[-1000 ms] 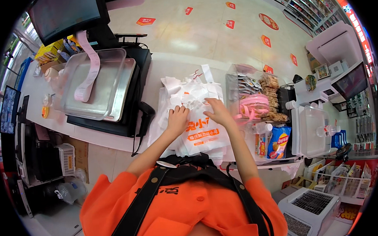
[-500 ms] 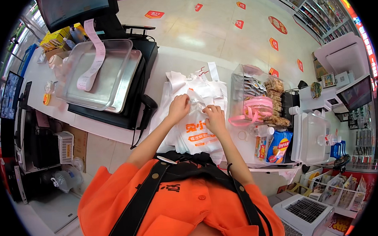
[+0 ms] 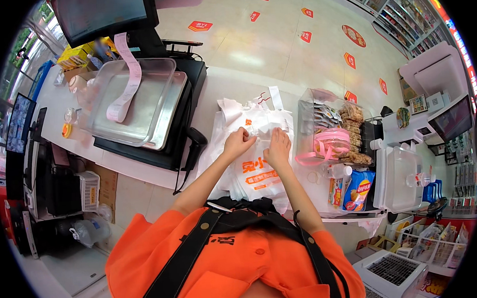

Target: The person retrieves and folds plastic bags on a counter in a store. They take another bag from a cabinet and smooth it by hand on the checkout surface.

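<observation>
A stack of white plastic carrier bags (image 3: 261, 172) with orange print lies flat on the counter in front of me. My left hand (image 3: 239, 143) rests on the upper part of the stack, fingers curled in and pinching the top bag's plastic. Beside it, my right hand (image 3: 278, 147) lies flat on the same bag, its fingers stretched out and pointing away from me. A small gap of creased white plastic separates the two hands. Past the bags' far edge, a white strip (image 3: 275, 98) and a thin red cord (image 3: 262, 98) show on the counter.
Left stands a clear tray (image 3: 101, 109) in a metal pan, with a long paper receipt (image 3: 132, 89) and a black handheld scanner (image 3: 196, 143) nearby. To the right are a clear bin (image 3: 306, 111) of packaged snacks, pink ribbon (image 3: 329, 145), a bottle (image 3: 338, 171) and a blue chip bag (image 3: 358, 190).
My right hand has flattened out and slid a little farther up the bag. The left hand has stayed near the same place on it. The whole view has shifted slightly.
</observation>
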`<action>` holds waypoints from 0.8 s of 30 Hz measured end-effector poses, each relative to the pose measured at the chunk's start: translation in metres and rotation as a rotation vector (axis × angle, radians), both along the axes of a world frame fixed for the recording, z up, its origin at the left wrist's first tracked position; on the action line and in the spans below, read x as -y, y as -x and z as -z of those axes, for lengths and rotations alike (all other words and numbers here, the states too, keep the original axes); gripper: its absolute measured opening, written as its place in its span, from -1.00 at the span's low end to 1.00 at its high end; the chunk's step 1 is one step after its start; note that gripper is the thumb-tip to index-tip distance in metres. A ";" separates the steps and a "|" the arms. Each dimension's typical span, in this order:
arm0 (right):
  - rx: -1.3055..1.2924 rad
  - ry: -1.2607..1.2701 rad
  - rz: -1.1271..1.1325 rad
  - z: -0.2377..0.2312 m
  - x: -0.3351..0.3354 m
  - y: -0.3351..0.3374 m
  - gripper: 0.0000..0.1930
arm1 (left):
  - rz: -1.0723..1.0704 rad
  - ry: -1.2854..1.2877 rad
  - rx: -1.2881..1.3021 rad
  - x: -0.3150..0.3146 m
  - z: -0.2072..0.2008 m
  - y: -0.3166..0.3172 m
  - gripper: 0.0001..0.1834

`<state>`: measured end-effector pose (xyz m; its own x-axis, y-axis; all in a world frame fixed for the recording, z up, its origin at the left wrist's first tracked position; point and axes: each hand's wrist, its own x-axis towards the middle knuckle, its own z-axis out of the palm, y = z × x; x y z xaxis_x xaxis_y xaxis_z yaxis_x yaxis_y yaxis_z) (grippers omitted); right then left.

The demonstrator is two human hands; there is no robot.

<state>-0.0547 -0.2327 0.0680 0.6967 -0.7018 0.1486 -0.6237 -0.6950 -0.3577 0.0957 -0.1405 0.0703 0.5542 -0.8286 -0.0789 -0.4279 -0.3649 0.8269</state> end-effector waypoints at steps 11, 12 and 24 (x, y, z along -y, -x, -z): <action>0.314 -0.149 -0.370 -0.054 0.003 0.010 -0.44 | 0.183 0.333 0.547 -0.027 -0.017 0.047 -0.81; 0.371 -0.308 -0.427 -0.057 0.009 0.003 -0.53 | 0.237 0.325 0.538 -0.033 -0.018 0.050 -0.80; -0.326 -0.297 -0.191 -0.011 -0.013 -0.051 -0.67 | 0.415 0.475 0.547 -0.059 0.004 0.051 -0.79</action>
